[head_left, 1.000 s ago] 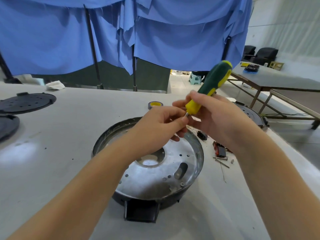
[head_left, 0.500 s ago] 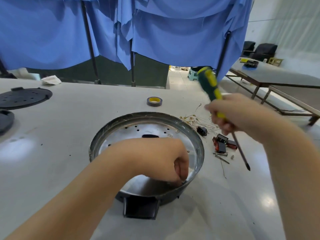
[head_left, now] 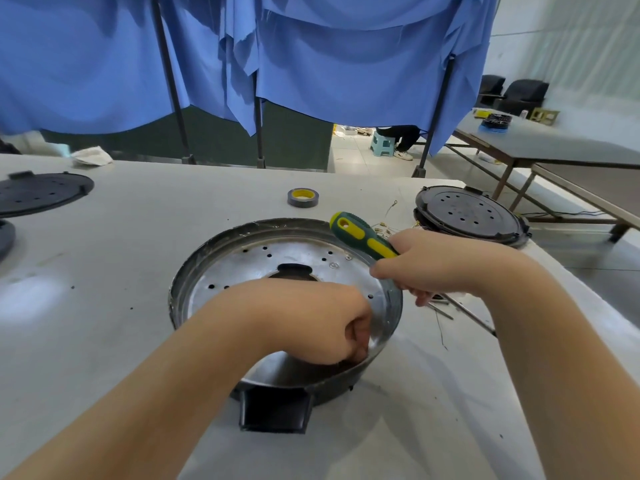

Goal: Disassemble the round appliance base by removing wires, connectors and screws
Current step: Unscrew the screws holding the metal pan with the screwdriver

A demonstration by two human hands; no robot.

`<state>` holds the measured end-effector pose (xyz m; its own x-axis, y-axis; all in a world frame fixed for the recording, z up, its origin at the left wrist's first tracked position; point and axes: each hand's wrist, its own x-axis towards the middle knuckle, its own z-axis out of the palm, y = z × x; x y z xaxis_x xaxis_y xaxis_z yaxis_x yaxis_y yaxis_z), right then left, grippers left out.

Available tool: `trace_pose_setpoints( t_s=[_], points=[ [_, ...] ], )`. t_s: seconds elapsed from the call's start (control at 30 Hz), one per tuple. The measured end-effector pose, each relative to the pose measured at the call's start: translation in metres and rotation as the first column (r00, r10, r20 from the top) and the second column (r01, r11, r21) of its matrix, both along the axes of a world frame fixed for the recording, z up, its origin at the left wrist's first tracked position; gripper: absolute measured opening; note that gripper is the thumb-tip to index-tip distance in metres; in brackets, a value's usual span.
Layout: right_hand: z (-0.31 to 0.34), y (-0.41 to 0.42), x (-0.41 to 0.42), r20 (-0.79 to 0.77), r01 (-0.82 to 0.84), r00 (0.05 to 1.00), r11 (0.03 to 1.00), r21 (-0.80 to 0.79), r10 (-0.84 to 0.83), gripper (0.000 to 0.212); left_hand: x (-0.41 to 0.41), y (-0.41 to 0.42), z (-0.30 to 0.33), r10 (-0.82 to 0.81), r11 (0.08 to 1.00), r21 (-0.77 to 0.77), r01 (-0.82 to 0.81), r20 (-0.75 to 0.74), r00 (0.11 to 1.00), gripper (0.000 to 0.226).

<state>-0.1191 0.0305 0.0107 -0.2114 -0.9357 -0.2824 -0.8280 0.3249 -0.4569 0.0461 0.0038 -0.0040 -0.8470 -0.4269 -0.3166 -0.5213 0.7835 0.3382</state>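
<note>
The round appliance base (head_left: 214, 258), a dark rim around a shiny perforated metal plate with a black socket block at its near side, lies on the white table (head_left: 138, 209). My left hand (head_left: 322, 320) reaches into the base's near right part with fingers curled down against the plate; what the fingertips hold is hidden. My right hand (head_left: 433, 268) hovers over the base's right rim, gripping a green and yellow screwdriver (head_left: 360, 235). Its handle points up and left, and its shaft runs down to the right over the table.
A roll of tape (head_left: 302, 197) lies behind the base. A black round cover (head_left: 467, 213) sits at the right, with loose wires (head_left: 384, 230) and small parts beside it. Two more dark discs (head_left: 41, 192) lie at the far left. Blue curtains hang behind; another table stands right.
My left hand left the screwdriver tip and dropped into the base. My right hand swung the screwdriver aside, then lowered it toward the base's right rim with the handle tilted left.
</note>
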Motion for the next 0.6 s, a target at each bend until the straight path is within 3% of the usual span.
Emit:
trace_pose_setpoints(
  t_s=[0.3,0.6],
  points=[
    [-0.0003,-0.0016,-0.0016,0.035,-0.004,0.999,1.0,-0.003,0.004,0.021,-0.0029,0.0098,-0.0019,-0.014,0.988,-0.151,0.033,0.122,0.992,0.021],
    [0.0008,-0.0004,-0.0002,0.064,-0.011,0.998,1.0,-0.004,0.011,0.023,0.001,0.0038,0.0045,-0.012,0.999,-0.034,0.017,0.133,0.991,0.023]
  ],
)
